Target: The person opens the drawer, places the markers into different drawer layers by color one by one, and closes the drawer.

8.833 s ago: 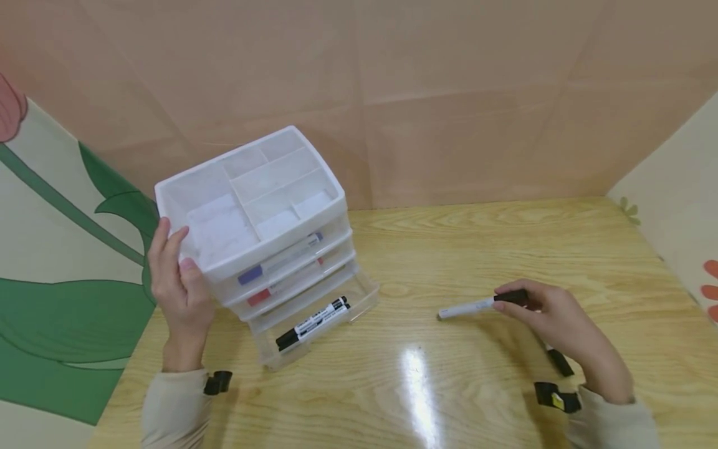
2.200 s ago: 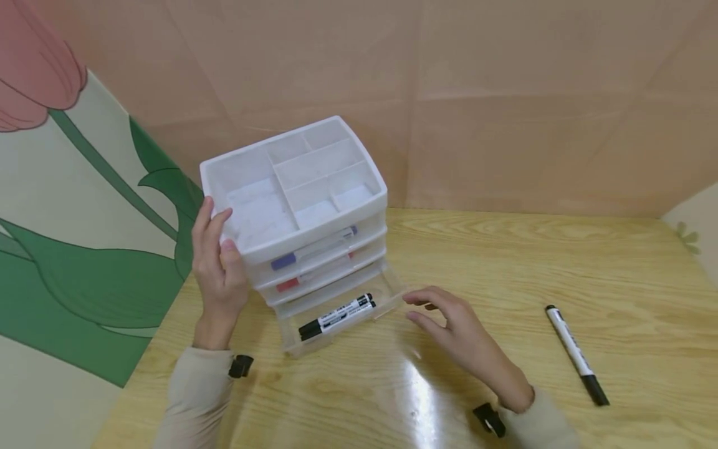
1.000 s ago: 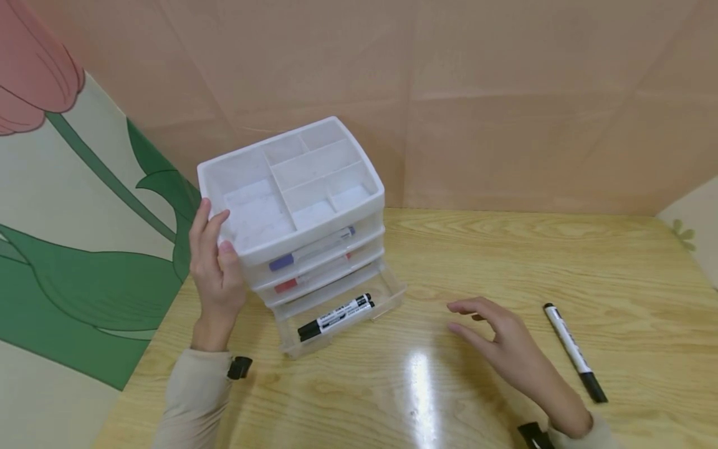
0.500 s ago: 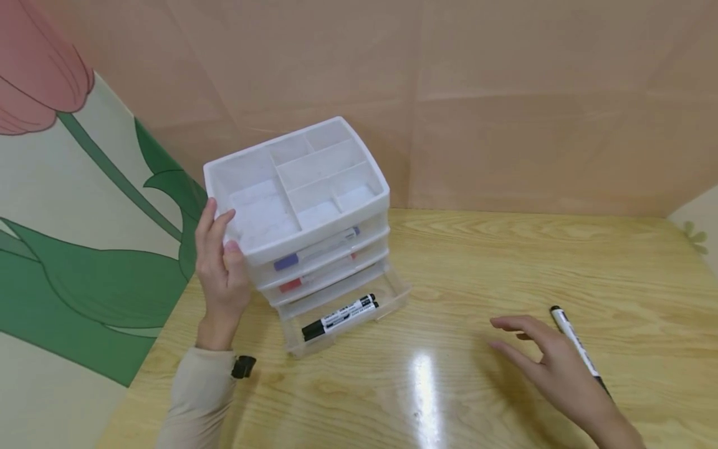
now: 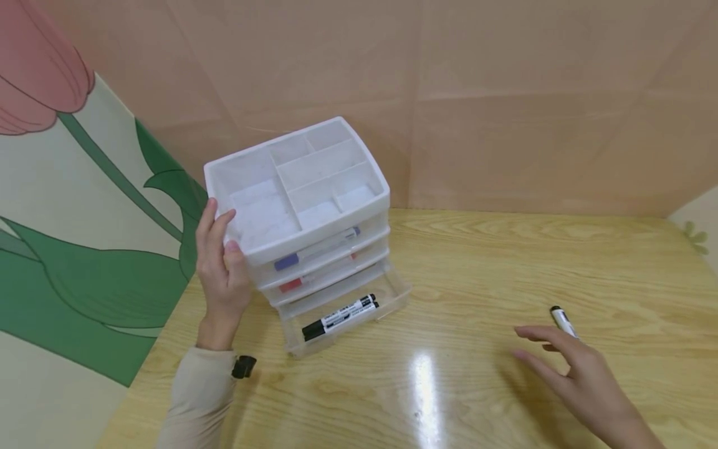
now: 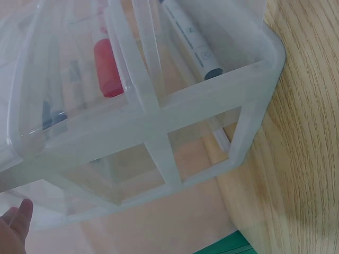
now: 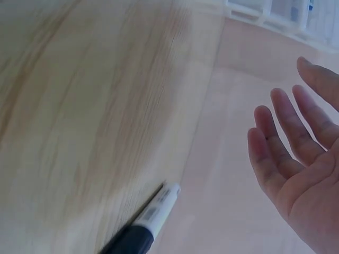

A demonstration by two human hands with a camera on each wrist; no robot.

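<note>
A white drawer organizer (image 5: 314, 234) stands at left centre, its bottom drawer (image 5: 392, 299) pulled out with black-capped markers (image 5: 342, 317) lying side by side in it. My left hand (image 5: 221, 274) grips the organizer's top left corner, fingers over the rim and thumb at the front. On the right, my right hand (image 5: 589, 380) hovers over the table with fingers loosely bent and nothing in them. Partly hidden behind it in the head view lies a black-and-white marker (image 5: 563, 321); the right wrist view shows that marker's dark cap (image 7: 132, 241) beside the palm.
Upper drawers hold a blue-capped marker (image 5: 287, 262) and a red-capped marker (image 5: 290, 285) behind clear fronts. The organizer's top tray (image 5: 320, 168) has divided compartments. A brown sheet (image 5: 505, 112) hangs behind the wooden table (image 5: 465, 268); a wall with painted flowers (image 5: 151, 299) borders the left.
My right hand, holding a marker 8.8 s ago, is now without it. It has moved from the open drawer's right corner rightward and nearer, now partly covering the table marker. My left hand keeps its grip.
</note>
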